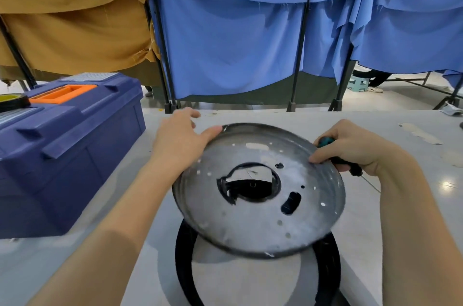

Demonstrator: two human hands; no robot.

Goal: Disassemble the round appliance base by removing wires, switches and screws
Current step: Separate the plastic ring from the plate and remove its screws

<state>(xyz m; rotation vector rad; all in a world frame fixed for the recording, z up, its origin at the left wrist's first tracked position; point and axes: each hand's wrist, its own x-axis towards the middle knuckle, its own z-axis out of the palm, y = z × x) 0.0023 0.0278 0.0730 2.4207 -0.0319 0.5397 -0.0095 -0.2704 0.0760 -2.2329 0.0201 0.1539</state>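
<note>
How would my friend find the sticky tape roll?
Look left for the big dark blue plastic toolbox with an orange handle. On its lid, at the far left edge, lies the black tape roll. Its yellow inner ring sets it apart.

- Toolbox (67,145): blocks table's left side.
- Round metal plate (258,190): tilted, covers centre above black ring (328,275).
- Table (413,205): bare at right, passable.
</note>
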